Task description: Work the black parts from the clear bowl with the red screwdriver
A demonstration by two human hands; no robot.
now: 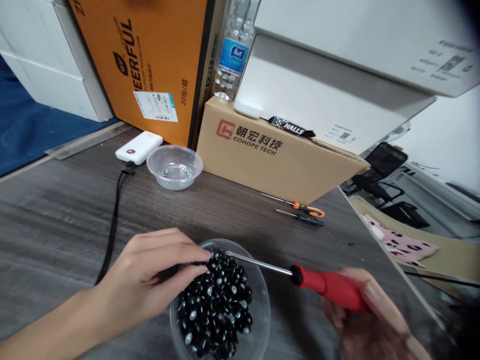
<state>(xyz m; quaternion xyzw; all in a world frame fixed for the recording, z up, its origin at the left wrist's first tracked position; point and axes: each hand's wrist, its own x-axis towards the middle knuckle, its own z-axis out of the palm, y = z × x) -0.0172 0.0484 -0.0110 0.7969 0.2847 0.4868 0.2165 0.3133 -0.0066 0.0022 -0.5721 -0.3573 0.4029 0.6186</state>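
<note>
A clear plastic bowl (pixel 260 310) near the table's front is full of small black parts (pixel 213 305), many with a shiny metal centre. Over its far left rim reaches my left hand (pixel 161 270), thumb and forefinger pinched at the heap's upper edge; what sits between the fingertips is too small to make out clearly. My right hand (pixel 375 315), partly blurred, grips a screwdriver (pixel 330 286) by its red handle. The metal shaft points left across the bowl, its tip close to the left fingertips above the black parts.
Beyond lie a second clear bowl (pixel 175 167) with small metal pieces, a white power bank (pixel 139 148) with a black cable (pixel 112 225), and two more screwdrivers, one orange and black (pixel 307 209), one black (pixel 309 219). Cardboard boxes (pixel 262 155) and a water bottle (pixel 232 55) line the back.
</note>
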